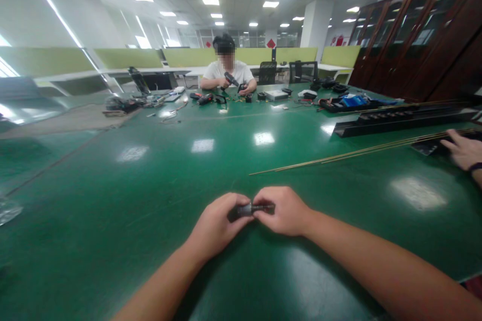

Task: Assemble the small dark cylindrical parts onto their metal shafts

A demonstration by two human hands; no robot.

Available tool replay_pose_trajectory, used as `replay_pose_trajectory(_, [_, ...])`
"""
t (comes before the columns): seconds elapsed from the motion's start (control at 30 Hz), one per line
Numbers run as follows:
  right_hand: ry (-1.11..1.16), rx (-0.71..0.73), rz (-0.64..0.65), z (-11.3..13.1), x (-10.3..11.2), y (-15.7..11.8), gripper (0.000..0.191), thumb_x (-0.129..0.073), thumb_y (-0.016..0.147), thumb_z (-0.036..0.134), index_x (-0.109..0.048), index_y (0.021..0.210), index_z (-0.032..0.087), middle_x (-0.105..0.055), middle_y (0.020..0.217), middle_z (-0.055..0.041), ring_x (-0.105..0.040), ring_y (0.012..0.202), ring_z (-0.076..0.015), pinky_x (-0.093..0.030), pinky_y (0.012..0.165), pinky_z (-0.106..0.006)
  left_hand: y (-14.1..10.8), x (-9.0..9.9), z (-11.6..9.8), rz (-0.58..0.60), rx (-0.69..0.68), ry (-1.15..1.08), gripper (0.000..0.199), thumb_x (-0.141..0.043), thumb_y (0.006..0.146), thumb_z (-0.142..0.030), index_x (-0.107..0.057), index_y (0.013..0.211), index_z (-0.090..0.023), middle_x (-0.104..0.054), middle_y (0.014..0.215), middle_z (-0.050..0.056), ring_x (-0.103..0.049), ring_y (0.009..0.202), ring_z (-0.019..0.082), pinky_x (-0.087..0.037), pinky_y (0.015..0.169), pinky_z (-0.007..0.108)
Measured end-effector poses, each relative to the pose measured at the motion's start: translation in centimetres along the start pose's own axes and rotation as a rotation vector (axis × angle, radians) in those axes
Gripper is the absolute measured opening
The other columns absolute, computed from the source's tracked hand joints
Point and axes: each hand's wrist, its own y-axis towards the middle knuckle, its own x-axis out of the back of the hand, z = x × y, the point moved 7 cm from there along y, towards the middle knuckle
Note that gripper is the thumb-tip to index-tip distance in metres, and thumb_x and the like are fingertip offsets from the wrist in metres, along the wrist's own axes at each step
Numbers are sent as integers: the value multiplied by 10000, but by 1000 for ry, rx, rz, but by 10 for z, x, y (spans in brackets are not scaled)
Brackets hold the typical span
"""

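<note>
A small dark-and-silver cylinder (245, 209) with a thin rod-like part (262, 207) at its right end is held just above the green table (158, 180). My left hand (214, 220) is closed round the thicker body, thumb on top and fingers below. My right hand (286, 210) pinches the thin part, its fingertips close to the left ones. Blur and my fingers hide the details, so I cannot tell its exact kind. Several long thin brass-coloured rods (301, 164) lie beyond my right hand.
Another person's hand (465, 149) rests near the rods at the right. A black channel-shaped profile (395, 124) lies behind them. Across the table a seated person (229, 72) holds a power drill (231, 79), with several tools and a blue item (354, 101) about.
</note>
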Motion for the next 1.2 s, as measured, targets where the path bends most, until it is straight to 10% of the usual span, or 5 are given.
replay_pose_trajectory(1.2, [36, -64, -1, -9, 3, 1, 79, -697, 784, 242, -673, 824, 178, -665, 738, -8, -577, 655, -133, -410, 628, -233, -1, 7, -2, -39, -20, 29, 166, -643, 880, -287, -624, 1031, -222, -669, 1015, 31, -636, 938, 171, -510, 845, 297])
